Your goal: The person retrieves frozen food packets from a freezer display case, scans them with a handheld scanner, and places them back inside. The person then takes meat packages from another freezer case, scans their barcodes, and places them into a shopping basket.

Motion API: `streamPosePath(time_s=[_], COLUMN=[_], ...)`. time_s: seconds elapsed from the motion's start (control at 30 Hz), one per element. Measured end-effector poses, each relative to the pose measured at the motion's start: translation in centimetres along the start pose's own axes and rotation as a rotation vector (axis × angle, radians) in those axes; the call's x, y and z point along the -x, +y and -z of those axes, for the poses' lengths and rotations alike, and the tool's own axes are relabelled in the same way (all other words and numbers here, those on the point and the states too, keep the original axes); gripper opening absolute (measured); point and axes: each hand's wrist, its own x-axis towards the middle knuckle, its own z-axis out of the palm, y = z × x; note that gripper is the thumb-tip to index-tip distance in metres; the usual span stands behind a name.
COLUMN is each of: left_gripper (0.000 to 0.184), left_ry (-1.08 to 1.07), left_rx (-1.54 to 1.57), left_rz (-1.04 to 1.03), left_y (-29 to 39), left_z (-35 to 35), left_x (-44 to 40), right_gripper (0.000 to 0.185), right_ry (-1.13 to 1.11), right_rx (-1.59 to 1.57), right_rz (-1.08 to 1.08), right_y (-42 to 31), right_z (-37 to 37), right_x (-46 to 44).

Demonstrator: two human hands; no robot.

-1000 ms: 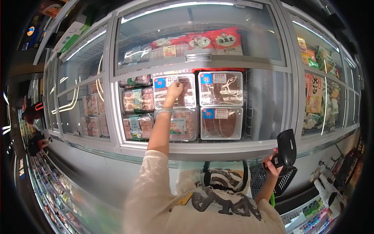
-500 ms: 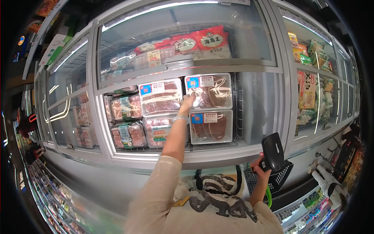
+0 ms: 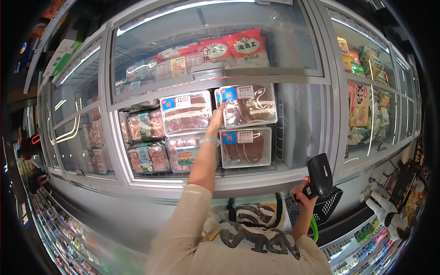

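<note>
Inside the chest freezer, my left hand (image 3: 218,118) has its fingers on the left edge of a clear-wrapped tray of dark meat slices (image 3: 250,105). This tray sits slightly raised and shifted right, and the blue label of another tray shows behind its left edge. A similar meat tray (image 3: 246,147) lies just below it in view, and a further tray (image 3: 185,113) is to the left of my hand. At the lower right, my right hand (image 3: 304,193) is wrapped round the handle of a black handheld barcode scanner (image 3: 320,174).
Smaller meat packs (image 3: 145,126) fill the freezer's left side. A sliding glass lid (image 3: 206,77) covers red bags (image 3: 245,48) at the back. A black perforated basket (image 3: 327,206) hangs near my right arm. Another person (image 3: 387,213) is at the far right.
The upper right meat tray has shifted right and tilted up at its left side under my left hand, uncovering a label beneath. My right hand still holds the scanner.
</note>
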Motion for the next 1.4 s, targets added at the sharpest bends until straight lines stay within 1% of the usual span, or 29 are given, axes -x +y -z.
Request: streamPosePath(time_s=[0.07, 0.1, 0.17, 0.2, 0.23, 0.27, 0.33, 0.43, 0.53, 0.57, 0.67, 0.7, 0.73, 0.8, 0.83, 0.87, 0.93, 1.0, 1.03, 1.07, 1.1, 1.13, 1.17, 1.2, 1.23, 1.27, 1.3, 1.37, 1.4], left_gripper=[0.064, 0.065, 0.067, 0.067, 0.068, 0.073, 0.079, 0.073, 0.079, 0.077, 0.071, 0.059, 0.060, 0.063, 0.055, 0.057, 0.058, 0.056, 0.055, 0.053, 0.048, 0.055, 0.064, 0.072, 0.063, 0.050, 0.037, 0.030, 0.032], left_ry=[-0.071, -0.027, 0.039, 0.073, 0.118, 0.138, -0.097, -0.181, -0.088, -0.106, -0.053, -0.140, -0.195, -0.307, -0.300, -0.274, -0.246, -0.196, -0.181, -0.237, -0.220, -0.205, -0.081, -0.134, -0.061, -0.178, -0.187, -0.067, -0.011], left_rx=[0.057, -0.062, -0.116, -0.142, -0.177, -0.212, 0.004, -0.110, -0.009, 0.084, 0.013, 0.222, 0.253, 0.320, 0.364, 0.341, 0.219, 0.264, 0.283, 0.278, 0.269, 0.206, 0.095, -0.003, -0.031, 0.094, 0.231, 0.298, 0.220], left_rz=[-0.035, -0.058, -0.046, -0.038, -0.082, -0.072, -0.122, -0.254, 0.076, 0.071, -0.031, -0.013, 0.000, 0.027, 0.029, 0.077, 0.048, 0.036, 0.025, -0.044, -0.065, -0.058, -0.074, -0.077, -0.135, -0.129, -0.081, -0.026, 0.074], left_y=[-0.7, -0.6, -0.6, -1.0, -3.1, -1.1, -1.9, -0.3, 2.3, 1.1, 0.0, 0.0, -0.1, 2.7, 2.4, 2.7, 3.5, 3.8, 4.6, 4.9, 5.3, 5.8, 5.5, 4.8, 2.6, 2.9, 3.4, 5.7, 4.9], left_z=[-1.2, -1.8, -2.3, -2.3, -1.6, -2.8, -2.3, -2.8, -4.4, -4.1, -4.0, -3.9, -3.5, -4.4, -4.3, -4.4, -4.9, -5.2, -5.9, -6.1, -6.5, -6.6, -6.6, -5.6, -4.2, -3.7, -3.8, -4.7, -2.7], left_x=[-0.4, -0.2, -0.5, -1.2, -3.7, -0.9, -1.5, 1.2, 2.9, 1.2, -0.1, -0.2, -0.2, 3.3, 2.9, 2.9, 2.9, 3.8, 5.0, 5.4, 6.1, 7.1, 7.2, 6.3, 3.5, 4.1, 5.7, 11.2, 9.4], right_gripper=[0.050, 0.050, 0.050, 0.050, 0.050, 0.050, 0.049, 0.049, 0.050, 0.050, 0.050, 0.051, 0.051, 0.050, 0.050, 0.050, 0.050, 0.050, 0.049, 0.049, 0.050, 0.051, 0.051, 0.049, 0.048, 0.048, 0.042, 0.035, 0.033], right_ry=[-0.002, 0.005, 0.003, -0.004, -0.010, -0.009, -0.003, 0.044, 0.058, 0.057, 0.053, 0.051, 0.047, 0.084, 0.101, 0.110, 0.129, 0.097, 0.069, 0.042, 0.028, 0.016, 0.013, -0.038, -0.018, 0.003, 0.040, 0.002, -0.029], right_rx=[0.007, 0.016, 0.029, 0.035, 0.040, 0.038, 0.030, -0.023, -0.011, -0.002, 0.026, 0.033, 0.042, 0.013, -0.001, -0.005, -0.021, -0.050, -0.061, -0.071, -0.079, -0.088, -0.116, -0.120, -0.144, -0.168, -0.091, -0.061, -0.007], right_rz=[-0.006, -0.009, 0.005, 0.020, 0.031, 0.040, 0.057, 0.024, 0.012, 0.012, 0.022, 0.032, 0.044, 0.002, -0.018, -0.003, 0.030, 0.055, 0.077, 0.107, 0.113, 0.125, 0.114, 0.109, 0.101, 0.089, 0.097, 0.128, 0.145], right_y=[0.1, 0.2, 0.1, 0.0, -0.2, -0.2, -0.2, -0.2, -0.4, -0.3, 0.1, 0.2, 0.3, -0.1, -0.3, -0.4, -0.4, -0.7, -0.7, -0.8, -0.9, -1.1, -0.9, -1.3, -2.0, -2.6, -2.6, -3.3, -3.7], right_z=[0.1, 0.2, 0.3, 0.3, 0.4, 0.5, 0.7, 0.7, 0.8, 0.9, 1.4, 1.3, 1.2, 0.9, 0.8, 0.7, 0.5, 0.5, 0.8, 1.1, 1.2, 1.3, 1.6, 1.5, 0.9, 0.3, 0.3, -0.1, -0.1], right_x=[0.1, 0.2, 0.2, 0.3, 0.4, 0.4, 0.5, 0.4, 0.2, 0.2, 0.2, 0.2, 0.1, 0.1, 0.1, 0.0, -0.1, 0.0, 0.1, 0.2, 0.3, 0.6, 0.9, 1.0, 1.1, 1.5, 1.9, 2.4, 2.7])
